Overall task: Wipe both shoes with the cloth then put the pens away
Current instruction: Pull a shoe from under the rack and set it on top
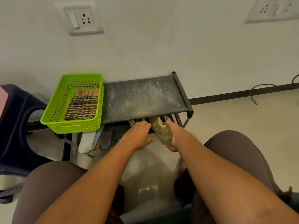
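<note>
The shoe rack (pixel 142 96) stands against the wall, its top shelf dusty and bare. At its left end sits a green basket (pixel 72 104), and the striped cloth (pixel 82 105) lies flat inside it, untouched, so I judge the wiping is not yet begun. I see no pens anywhere. Under the top shelf, at the front edge, my right hand (pixel 175 135) has its grip closed around one tan shoe (pixel 161 128). Its long axis runs from the rack toward me, the heel end nearest me. My left hand (pixel 137 136) reaches beside it toward the second shoe (pixel 133 123); its grip is half curled, holding nothing I can see.
</note>
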